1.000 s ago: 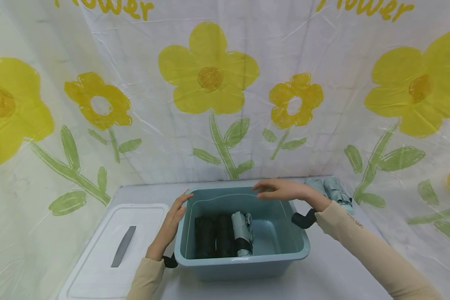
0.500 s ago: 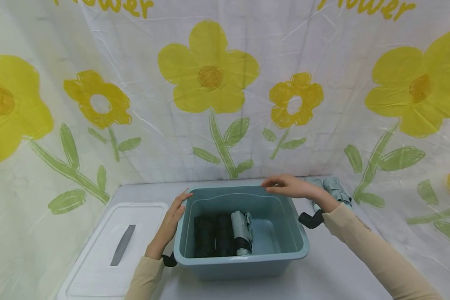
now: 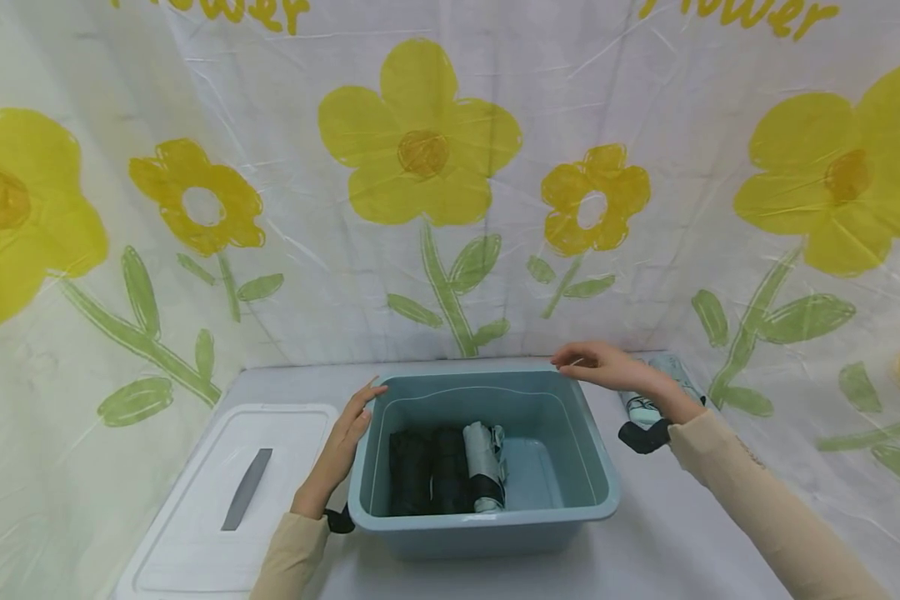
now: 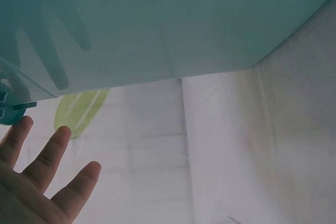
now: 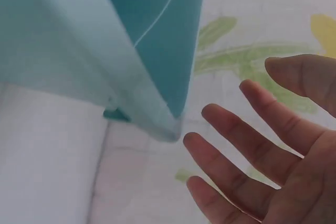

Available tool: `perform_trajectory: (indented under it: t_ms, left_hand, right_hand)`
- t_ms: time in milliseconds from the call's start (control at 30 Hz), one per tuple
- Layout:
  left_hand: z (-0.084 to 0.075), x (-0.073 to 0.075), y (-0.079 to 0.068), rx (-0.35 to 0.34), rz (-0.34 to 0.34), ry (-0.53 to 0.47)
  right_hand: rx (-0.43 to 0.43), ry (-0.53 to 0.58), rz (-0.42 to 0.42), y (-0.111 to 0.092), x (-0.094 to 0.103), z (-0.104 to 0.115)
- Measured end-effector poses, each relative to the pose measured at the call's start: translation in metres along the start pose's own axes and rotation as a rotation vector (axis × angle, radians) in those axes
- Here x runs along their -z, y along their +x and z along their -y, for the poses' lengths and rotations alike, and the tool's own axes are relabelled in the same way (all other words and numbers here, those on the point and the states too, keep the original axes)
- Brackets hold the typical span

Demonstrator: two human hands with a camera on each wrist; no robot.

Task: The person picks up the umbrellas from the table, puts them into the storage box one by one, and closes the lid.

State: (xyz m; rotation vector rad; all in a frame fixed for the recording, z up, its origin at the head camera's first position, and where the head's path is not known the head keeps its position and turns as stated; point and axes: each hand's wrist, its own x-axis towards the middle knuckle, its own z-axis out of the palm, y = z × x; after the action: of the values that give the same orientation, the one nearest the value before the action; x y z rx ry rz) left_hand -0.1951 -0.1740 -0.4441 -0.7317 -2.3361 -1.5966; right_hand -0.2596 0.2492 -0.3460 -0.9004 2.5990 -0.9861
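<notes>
A blue-green plastic bin (image 3: pixel 487 535) stands on the table. Two black rolled bundles (image 3: pixel 410 475) lie side by side in its left half, with a light-blue rolled bundle (image 3: pixel 482 458) with a black band to their right. My left hand (image 3: pixel 342 437) rests its extended fingers along the bin's left rim. Above the back right corner is my right hand (image 3: pixel 607 367), palm down, fingers loosely bent and holding nothing; in the right wrist view its fingers (image 5: pixel 252 145) are spread, apart from the bin's corner. More light-blue bundles (image 3: pixel 675 371) lie beyond that hand, partly covered by it.
A white lid (image 3: pixel 187 525) with a grey handle (image 3: pixel 247 490) lies on the table left of the bin. Behind the table hangs a white curtain (image 3: pixel 307 275) printed with yellow flowers. The white tabletop (image 3: pixel 645 517) extends right of the bin.
My right hand has moved rightward from over the bin's back rim to its back right corner, nearer the light-blue bundles. My left hand and the bin have stayed put.
</notes>
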Motion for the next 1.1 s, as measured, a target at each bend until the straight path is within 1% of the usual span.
perform_trajectory:
  t_ms: [300, 500, 600, 867, 1000, 1100]
  left_hand:
    - [0.0, 0.0, 0.0, -0.012, -0.009, 0.009]
    - [0.0, 0.0, 0.0, -0.008, -0.005, 0.001]
    - [0.001, 0.0, 0.0, -0.003, -0.001, -0.006]
    - [0.001, 0.0, 0.0, 0.0, -0.007, -0.011]
    - [0.001, -0.001, 0.0, 0.002, -0.006, -0.011]
    - [0.001, -0.001, -0.001, 0.006, -0.007, -0.012]
  right_hand:
    - [-0.01, -0.007, -0.036, -0.01, 0.006, -0.02]
    - [-0.034, -0.094, -0.078, -0.017, 0.004, -0.034]
    - [-0.072, -0.131, -0.099, -0.02, 0.001, -0.043]
    - [-0.134, -0.184, -0.133, -0.024, -0.004, -0.061]
    - [-0.15, -0.205, -0.153, -0.025, -0.007, -0.07]
    - [-0.158, -0.228, -0.184, -0.025, -0.01, -0.077]
